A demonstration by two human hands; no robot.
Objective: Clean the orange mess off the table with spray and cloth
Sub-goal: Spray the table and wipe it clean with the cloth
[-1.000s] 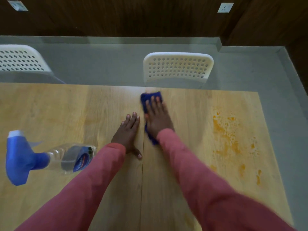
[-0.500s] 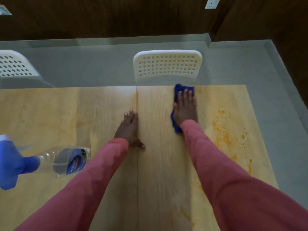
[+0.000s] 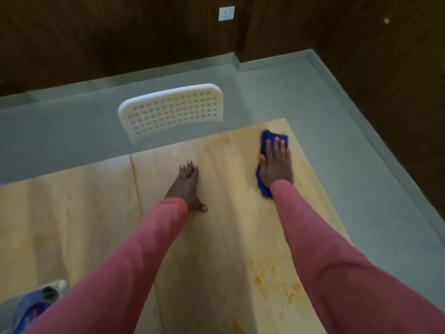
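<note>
My right hand (image 3: pixel 277 165) presses flat on a blue cloth (image 3: pixel 263 141) near the far right corner of the light wooden table (image 3: pixel 96 213). Blue edges of the cloth show beyond my fingertips and beside my wrist. My left hand (image 3: pixel 186 189) lies palm down on the table just right of the seam, holding nothing. Orange spots (image 3: pixel 258 279) remain on the wood between my forearms, and a faint orange smear (image 3: pixel 216 143) lies near the far edge. The spray bottle (image 3: pixel 31 307) lies on its side at the lower left, partly hidden by my left sleeve.
A white perforated chair (image 3: pixel 171 109) stands tucked against the table's far edge. Grey floor surrounds the table, with dark wood walls behind and to the right. The table's right edge runs close to my right hand.
My right hand has slid the blue cloth rightward across the far part of the table, over the orange patch. My left hand stays planted. The view has swung right.
</note>
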